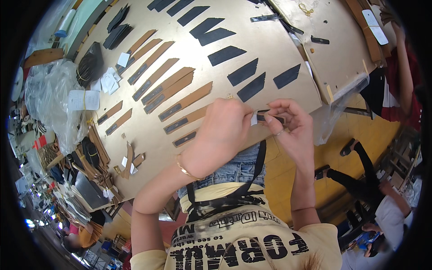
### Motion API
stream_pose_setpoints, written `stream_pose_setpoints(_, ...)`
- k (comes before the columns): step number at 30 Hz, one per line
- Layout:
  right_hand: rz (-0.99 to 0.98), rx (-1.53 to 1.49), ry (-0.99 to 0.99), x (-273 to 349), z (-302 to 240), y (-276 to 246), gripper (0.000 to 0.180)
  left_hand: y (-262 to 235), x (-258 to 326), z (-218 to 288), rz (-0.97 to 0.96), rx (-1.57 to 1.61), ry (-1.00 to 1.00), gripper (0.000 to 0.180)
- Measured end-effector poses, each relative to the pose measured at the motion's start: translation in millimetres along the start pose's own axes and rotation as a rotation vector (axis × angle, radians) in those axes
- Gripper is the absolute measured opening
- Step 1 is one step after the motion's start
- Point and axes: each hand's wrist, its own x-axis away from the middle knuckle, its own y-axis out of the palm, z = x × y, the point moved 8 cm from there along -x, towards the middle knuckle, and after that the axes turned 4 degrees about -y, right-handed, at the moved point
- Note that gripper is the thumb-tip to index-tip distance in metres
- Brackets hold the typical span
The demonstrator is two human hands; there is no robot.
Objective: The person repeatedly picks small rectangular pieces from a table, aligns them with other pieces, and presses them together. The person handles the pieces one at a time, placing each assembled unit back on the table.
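"When we looked down over the table (153, 164), where was the small dark strip (279, 119) we were working on?"

"Held up above the near edge, with brown showing along one side. Our right hand (292, 123) pinched it between thumb and bent fingers."

"And our left hand (224, 128)?"

"Its fingers were bunched, and their tips seemed to pinch a white scrap (254, 119) at the strip's left end. We could not tell whether the scrap was fixed to the strip, since the fingers hid much of it."

"How far along did we seem to be?"

"Partway, we judged. To the left of our hands lay a slanting row of brown strips (195, 96), most with a dark patch (171, 111) on the near end, so that part looked done for them."

"What was left, then?"

"The strip in our hands, unfinished in our view. Beyond it, on the far side, black pieces (243, 72) lay spaced out, and we saw no patch on those. They were perhaps waiting, though we could not be sure they belonged to the same step."

"Was there more?"

"At the far left we saw a black stack (118, 37) and, nearer, some white cards (108, 82); whether those were due for use, nothing showed us."
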Motion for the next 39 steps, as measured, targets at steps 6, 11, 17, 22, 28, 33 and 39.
stream_pose_setpoints(6, 0.004, -0.118, -0.013, -1, 1, -1, 0.028, 2, 5, 2, 0.087, -0.045, 0.019, 0.010)
stream_pose_setpoints(11, -0.002, -0.053, -0.028, -1, -1, -1, 0.028, 8, 8, 2, 0.097, -0.093, 0.039, 0.009)
stream_pose_setpoints(17, -0.077, 0.260, -0.194, 11, -22, 8, 0.042, 17, 22, -6, 0.151, -0.009, -0.021, 0.022)
stream_pose_setpoints(22, -0.096, 0.679, -0.349, 32, -38, 22, 0.057, 19, 25, -9, 0.181, 0.087, -0.016, 0.033)
stream_pose_setpoints(28, -0.040, 1.264, -0.587, 51, -42, 53, 0.051, -7, 31, -2, 0.080, 0.033, -0.079, 0.050)
stream_pose_setpoints(33, -0.097, 1.336, -0.646, 49, -43, 59, 0.041, -3, 52, 10, 0.108, -0.353, 0.162, 0.048)
stream_pose_setpoints(39, 0.027, 1.085, -0.615, 25, -52, 10, 0.030, 44, 54, 5, 0.232, -0.662, 0.225, 0.031)
